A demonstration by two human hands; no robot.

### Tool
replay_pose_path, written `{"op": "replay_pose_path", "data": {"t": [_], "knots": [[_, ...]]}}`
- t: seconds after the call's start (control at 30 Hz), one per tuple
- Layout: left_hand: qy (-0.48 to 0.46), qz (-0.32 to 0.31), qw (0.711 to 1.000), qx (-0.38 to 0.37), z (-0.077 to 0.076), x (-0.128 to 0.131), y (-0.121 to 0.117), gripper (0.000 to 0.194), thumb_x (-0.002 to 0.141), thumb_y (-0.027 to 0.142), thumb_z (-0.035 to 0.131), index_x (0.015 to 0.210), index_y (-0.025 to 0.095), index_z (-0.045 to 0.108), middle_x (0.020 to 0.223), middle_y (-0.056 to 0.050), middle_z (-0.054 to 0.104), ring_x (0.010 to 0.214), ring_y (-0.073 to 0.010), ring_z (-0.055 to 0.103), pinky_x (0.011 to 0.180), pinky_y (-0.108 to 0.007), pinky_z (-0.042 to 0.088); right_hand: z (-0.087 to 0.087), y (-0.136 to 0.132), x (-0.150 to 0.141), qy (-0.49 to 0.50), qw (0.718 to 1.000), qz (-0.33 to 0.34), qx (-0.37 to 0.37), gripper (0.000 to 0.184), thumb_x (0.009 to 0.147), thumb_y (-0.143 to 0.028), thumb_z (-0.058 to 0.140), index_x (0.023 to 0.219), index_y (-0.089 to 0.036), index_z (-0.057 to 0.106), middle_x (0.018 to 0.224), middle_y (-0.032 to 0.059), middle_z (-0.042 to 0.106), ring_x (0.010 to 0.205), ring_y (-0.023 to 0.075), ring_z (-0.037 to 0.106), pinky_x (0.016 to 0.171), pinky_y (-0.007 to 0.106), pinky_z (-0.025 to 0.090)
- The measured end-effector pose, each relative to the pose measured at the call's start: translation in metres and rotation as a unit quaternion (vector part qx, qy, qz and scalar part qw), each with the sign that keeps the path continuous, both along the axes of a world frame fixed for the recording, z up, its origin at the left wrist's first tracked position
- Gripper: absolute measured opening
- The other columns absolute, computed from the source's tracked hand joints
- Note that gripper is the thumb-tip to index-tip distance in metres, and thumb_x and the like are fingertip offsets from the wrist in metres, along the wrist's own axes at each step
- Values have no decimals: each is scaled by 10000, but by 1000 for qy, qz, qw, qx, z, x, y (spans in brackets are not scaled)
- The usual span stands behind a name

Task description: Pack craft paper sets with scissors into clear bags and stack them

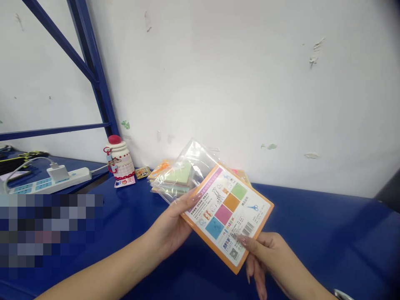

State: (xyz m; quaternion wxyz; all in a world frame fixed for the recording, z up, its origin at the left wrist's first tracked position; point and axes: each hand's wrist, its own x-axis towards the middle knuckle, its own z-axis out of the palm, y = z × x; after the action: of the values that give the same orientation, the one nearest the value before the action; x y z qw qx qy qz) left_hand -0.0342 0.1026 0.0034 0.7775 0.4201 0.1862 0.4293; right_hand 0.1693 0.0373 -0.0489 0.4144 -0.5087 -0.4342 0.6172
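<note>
Both my hands hold an orange-edged pack of coloured paper with coloured squares and a barcode printed on its white label. My left hand grips its left edge, thumb on top, along with a clear plastic sleeve that sticks up behind it. My right hand pinches the lower corner near the barcode. The pack hangs tilted above a blue table.
More packs of coloured paper lie stacked on the table behind the held pack. A small bottle with a red cap stands near the white wall. A white power strip lies at left under a blue metal frame.
</note>
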Motion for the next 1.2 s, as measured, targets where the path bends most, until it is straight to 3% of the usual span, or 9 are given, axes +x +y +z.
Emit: {"op": "replay_pose_path", "data": {"t": [0.1,0.3,0.4,0.57,0.73,0.9,1.1,1.2], "knots": [[-20,11,999,-46,-6,6,-4,322,851,190,582,1167,128,598,1048,-116,698,994,-246,645,900,-338,496,2,1,-6,35,999,-18,-6,562,685,-621,651,482,-103,574,402,59,595,275,141,564,260,172,416],[19,28,997,-67,-16,15,-17,400,803,153,656,1192,145,564,1107,-124,677,1047,-274,621,909,-379,498,4,0,-12,25,1000,-10,-4,583,665,-632,657,451,-101,552,377,69,579,275,145,569,266,163,416],[38,2,999,-38,-13,12,-18,375,789,159,675,1154,145,591,1106,-124,678,1043,-281,622,897,-376,501,4,-2,-11,39,999,1,-6,583,681,-627,648,451,-100,555,383,66,582,282,140,573,268,157,414],[50,43,998,-18,-4,2,-8,363,795,223,673,1136,120,606,1028,-130,705,941,-270,664,822,-352,533,6,-4,-10,40,999,-7,-1,572,698,-617,638,450,-109,557,379,62,580,278,152,569,261,181,424],[42,44,997,-43,-10,10,-8,363,796,158,667,1150,133,590,1065,-124,694,965,-266,658,833,-356,534,6,-3,-11,13,1000,-13,-7,584,672,-651,632,443,-123,531,371,62,578,291,156,580,276,180,428],[25,19,996,-81,-19,19,-18,386,800,94,647,1176,111,562,1089,-138,685,1020,-275,637,890,-384,514,0,-3,-9,17,1000,10,24,540,723,-638,591,548,-131,532,432,42,606,319,149,595,306,190,448],[21,26,993,-117,-11,10,-10,405,804,104,644,1197,110,545,1097,-146,681,981,-275,656,913,-426,501,1,-6,-8,-1,995,82,63,436,705,-532,674,775,-105,627,480,13,627,336,89,569,342,141,428],[15,-6,993,-114,-9,7,-8,393,810,105,634,1194,109,552,1094,-151,682,978,-273,658,915,-427,498,0,-6,-8,0,996,77,53,399,665,-474,718,810,-110,646,455,-13,604,309,69,514,299,125,386]]}}
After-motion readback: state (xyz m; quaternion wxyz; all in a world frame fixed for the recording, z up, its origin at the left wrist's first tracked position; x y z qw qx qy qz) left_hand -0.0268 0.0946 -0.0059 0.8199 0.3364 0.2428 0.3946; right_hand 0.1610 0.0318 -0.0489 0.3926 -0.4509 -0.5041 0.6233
